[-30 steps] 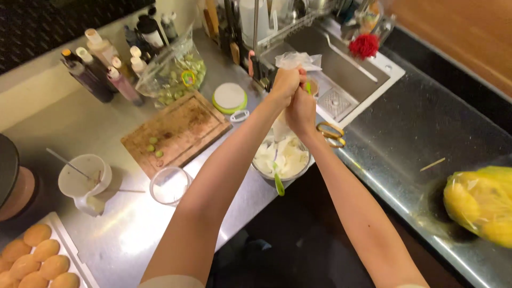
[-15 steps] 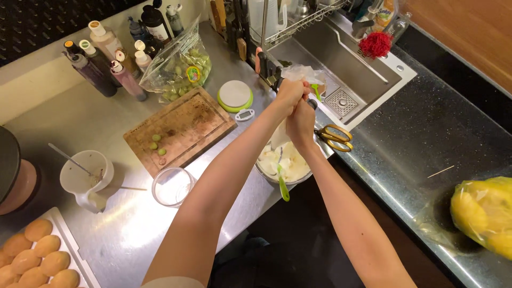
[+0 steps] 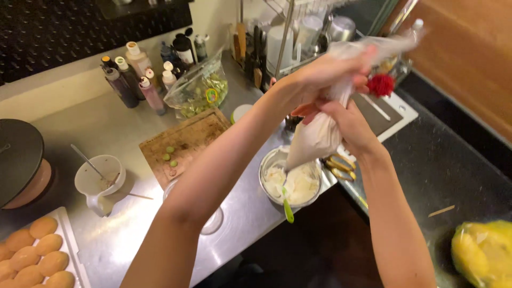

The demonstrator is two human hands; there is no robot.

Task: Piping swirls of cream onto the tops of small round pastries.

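A person stood at a steel counter with a clear piping bag of white cream raised over a metal bowl. The left hand was clenched around the gathered top of the bag; the right hand, just below it, was wrapped around the bag's full body. The bag's tip hung directly beneath both hands, just above the cream left in the bowl.

The grip looked risky. With the twisted top only pinched shut, a hard squeeze from the lower hand could have forced cream up and out over the fingers. The tip hung near the bowl's rim, so a drip could as easily have landed on the counter. The green-handled spatula leaned out over the bowl's near edge, below the right wrist, and a brush from a forearm might have tipped it to the floor.

Counted: one bag, one bowl, one spatula. To the left of the left arm lay one wooden cutting board with about four small green pieces on it, and one white jug holding one utensil. Further left sat one tray of pale round cakes, at least eight in view. Behind the board stood roughly eight bottles, too crowded to count surely, and one plastic bag of greens. Under the left forearm, one glass dish was half hidden.
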